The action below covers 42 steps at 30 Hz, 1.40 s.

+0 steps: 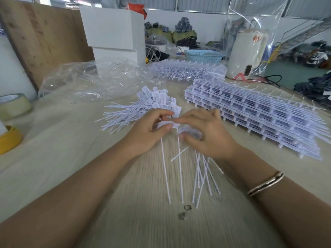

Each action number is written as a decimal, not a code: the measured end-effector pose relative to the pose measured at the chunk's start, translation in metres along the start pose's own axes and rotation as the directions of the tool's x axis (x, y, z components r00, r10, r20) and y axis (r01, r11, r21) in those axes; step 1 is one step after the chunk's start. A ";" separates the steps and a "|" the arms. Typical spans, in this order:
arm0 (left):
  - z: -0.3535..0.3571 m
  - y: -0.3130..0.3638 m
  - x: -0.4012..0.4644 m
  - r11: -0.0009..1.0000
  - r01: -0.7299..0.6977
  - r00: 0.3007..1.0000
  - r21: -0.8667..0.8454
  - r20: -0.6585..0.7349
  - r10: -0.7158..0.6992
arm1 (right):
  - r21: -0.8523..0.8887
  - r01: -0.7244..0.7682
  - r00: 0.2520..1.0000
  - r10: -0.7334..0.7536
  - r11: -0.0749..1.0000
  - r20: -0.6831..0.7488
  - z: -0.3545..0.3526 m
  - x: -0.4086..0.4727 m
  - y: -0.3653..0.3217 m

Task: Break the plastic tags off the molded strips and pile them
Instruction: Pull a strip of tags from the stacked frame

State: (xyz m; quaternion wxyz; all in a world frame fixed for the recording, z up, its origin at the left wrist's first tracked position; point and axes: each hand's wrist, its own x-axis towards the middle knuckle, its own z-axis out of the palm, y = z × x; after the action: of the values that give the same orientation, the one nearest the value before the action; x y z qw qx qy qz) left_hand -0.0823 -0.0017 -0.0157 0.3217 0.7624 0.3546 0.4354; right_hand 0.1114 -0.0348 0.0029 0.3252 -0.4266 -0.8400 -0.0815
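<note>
Hands meet at mid-bench (pixel 53 167): the left hand (pixel 152 130) and right hand (pixel 202 130) both pinch a molded strip (pixel 174 124) whose thin tails hang toward the viewer. Loose tags (pixel 143 108) are piled just beyond the knuckles, stacked strips (pixel 259 113) lie right, crumpled clear bags (pixel 93 81) and tape rolls (pixel 14 104) left.

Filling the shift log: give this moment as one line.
step: breaking tags off | left hand: pinches tag | right hand: grips strip piece | pile of tags: behind hands | stacked strips: right
</note>
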 end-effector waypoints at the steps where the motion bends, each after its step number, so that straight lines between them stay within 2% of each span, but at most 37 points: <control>1: 0.001 0.002 -0.001 1.000 0.008 1.000 -0.024 0.006 -0.008 | -0.047 0.043 0.998 -0.042 0.998 0.039 0.002 0.001 -0.005; 4: 0.002 0.007 -0.004 0.993 0.048 0.998 -0.110 0.035 -0.044 | -0.127 0.041 0.999 -0.038 0.991 0.025 0.006 0.003 -0.013; 7: 0.000 0.010 -0.004 0.976 0.098 0.995 -0.193 0.037 -0.092 | -0.076 -0.025 0.999 0.023 0.997 -0.031 0.007 0.005 -0.016; 11: -0.002 0.009 -0.003 0.973 0.190 0.982 -0.128 0.013 -0.190 | -0.103 -0.059 0.995 0.050 0.993 -0.090 0.004 0.003 -0.008; 15: -0.005 0.006 -0.004 0.984 0.165 0.985 -0.071 0.057 -0.161 | -0.170 -0.008 0.999 0.000 0.985 -0.046 0.005 0.001 -0.005; 25: -0.005 0.007 -0.003 0.987 0.120 0.993 -0.109 0.037 -0.116 | 0.106 -0.106 0.993 0.110 0.989 -0.035 0.007 0.001 -0.002; 30: -0.003 0.009 -0.004 0.982 0.073 0.997 -0.174 0.006 -0.074 | 0.125 -0.178 0.984 0.174 0.976 0.043 0.009 0.000 0.001; 36: 0.001 0.010 -0.001 0.963 0.042 0.999 -0.265 0.019 -0.038 | 0.264 -0.284 0.959 0.275 0.922 0.072 0.003 0.003 0.000; 38: 0.001 0.013 0.000 0.939 0.035 0.999 -0.341 0.003 -0.036 | 0.427 -0.319 0.946 0.312 0.846 0.089 -0.003 0.006 0.002; 40: -0.005 0.013 0.002 0.862 0.041 0.996 -0.505 -0.043 -0.073 | 0.583 -0.357 0.909 0.414 0.730 0.038 -0.015 0.009 0.009; 41: -0.009 0.012 0.003 0.815 0.038 0.993 -0.578 -0.067 -0.094 | 0.605 -0.360 0.888 0.459 0.710 -0.010 -0.020 0.008 0.014; 42: -0.013 0.010 0.005 0.791 0.036 0.989 -0.611 -0.089 -0.114 | 0.576 -0.360 0.878 0.475 0.734 -0.058 -0.023 0.007 0.018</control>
State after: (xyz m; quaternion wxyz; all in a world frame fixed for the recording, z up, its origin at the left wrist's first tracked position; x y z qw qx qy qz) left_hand -0.0894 -0.0008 -0.0007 0.5442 0.5762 0.2451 0.5583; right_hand 0.1331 -0.0286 0.0219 0.5266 -0.4828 -0.6718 0.1956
